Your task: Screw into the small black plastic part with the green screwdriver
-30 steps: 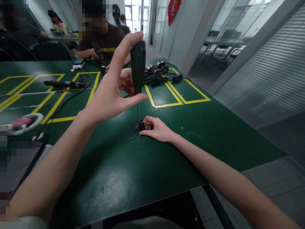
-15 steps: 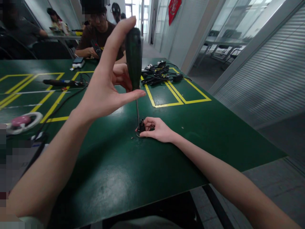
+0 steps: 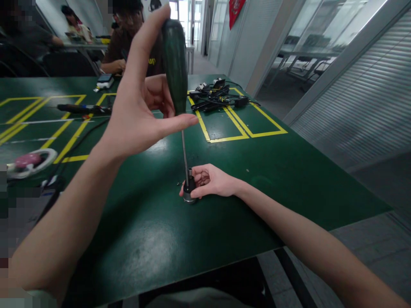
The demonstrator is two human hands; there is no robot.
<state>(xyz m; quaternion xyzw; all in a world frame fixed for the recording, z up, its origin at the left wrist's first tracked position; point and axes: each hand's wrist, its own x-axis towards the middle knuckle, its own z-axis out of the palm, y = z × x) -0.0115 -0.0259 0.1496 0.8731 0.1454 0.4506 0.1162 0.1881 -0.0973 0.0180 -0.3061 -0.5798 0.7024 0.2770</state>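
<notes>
My left hand is closed around a screwdriver with a dark green handle, held nearly upright. Its thumb lies by the bottom of the handle, and one finger reaches up beside the top end. The thin shaft runs down to a small black part with a round metal base and a short metal tube on top. Whether the tip sits in a screw cannot be made out. My right hand grips that black part from the right, on the tabletop. A tiny metal piece lies just left of it.
The green table carries yellow tape outlines. Tangled black cables lie beyond my hands. A black corded tool, a white device and a white ring with a pink object are on the left. A co-worker sits across.
The black part and my right hand have come slightly nearer to me. My left hand has shifted a little left with the screwdriver, which leans somewhat more.
</notes>
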